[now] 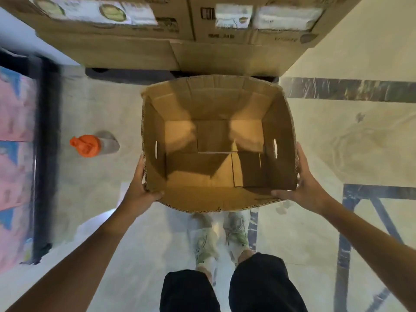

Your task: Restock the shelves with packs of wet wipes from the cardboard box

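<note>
Above pale marbled floor (337, 136), left hand (140, 190) and right hand (306, 188) grip the cardboard box (281, 140).

Cardboard box (219, 140) open at top, inside bare, so I can reach straight down into it. My left grip (140, 190) and right grip (304, 188) clamp its near corners, thumbs over the rim. Stacked cartons (171, 48) wall off the far side, just beyond the box. Orange-capped bottle (86, 145) stands on the floor to the left, near the shelf (45, 154) edge. Floor (349, 143) on the right is open.
</note>
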A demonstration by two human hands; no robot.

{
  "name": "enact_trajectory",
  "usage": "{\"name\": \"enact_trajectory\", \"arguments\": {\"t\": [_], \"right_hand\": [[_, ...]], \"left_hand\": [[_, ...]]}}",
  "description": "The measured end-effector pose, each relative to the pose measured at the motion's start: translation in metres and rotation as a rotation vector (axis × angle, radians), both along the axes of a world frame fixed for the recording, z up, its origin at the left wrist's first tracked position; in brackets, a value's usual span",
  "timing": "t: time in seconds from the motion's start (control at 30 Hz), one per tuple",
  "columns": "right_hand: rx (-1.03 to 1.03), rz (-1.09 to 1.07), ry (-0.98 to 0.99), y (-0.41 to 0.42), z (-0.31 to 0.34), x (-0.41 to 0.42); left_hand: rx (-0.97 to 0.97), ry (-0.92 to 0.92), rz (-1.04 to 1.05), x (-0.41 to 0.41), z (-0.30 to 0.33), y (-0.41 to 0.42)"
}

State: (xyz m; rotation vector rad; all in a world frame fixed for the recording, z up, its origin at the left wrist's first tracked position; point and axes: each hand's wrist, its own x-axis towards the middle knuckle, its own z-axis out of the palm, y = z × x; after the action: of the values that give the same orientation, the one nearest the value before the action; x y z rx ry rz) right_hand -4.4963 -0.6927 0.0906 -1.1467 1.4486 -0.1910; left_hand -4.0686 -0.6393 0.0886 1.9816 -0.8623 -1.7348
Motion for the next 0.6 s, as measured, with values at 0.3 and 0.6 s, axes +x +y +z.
{"name": "enact_trajectory", "arguments": {"t": [0.3, 0.6], "right_hand": [[-0.041, -0.041, -0.080, -0.007, -0.091, -0.004], [0.017, -0.020, -0.062, 0.018, -0.099, -0.008]], "left_hand": [[-0.041, -0.102, 0.015, -0.015, -0.090, -0.009], [0.049, -0.208, -0.020, -0.026, -0.084, 0.004]]}}
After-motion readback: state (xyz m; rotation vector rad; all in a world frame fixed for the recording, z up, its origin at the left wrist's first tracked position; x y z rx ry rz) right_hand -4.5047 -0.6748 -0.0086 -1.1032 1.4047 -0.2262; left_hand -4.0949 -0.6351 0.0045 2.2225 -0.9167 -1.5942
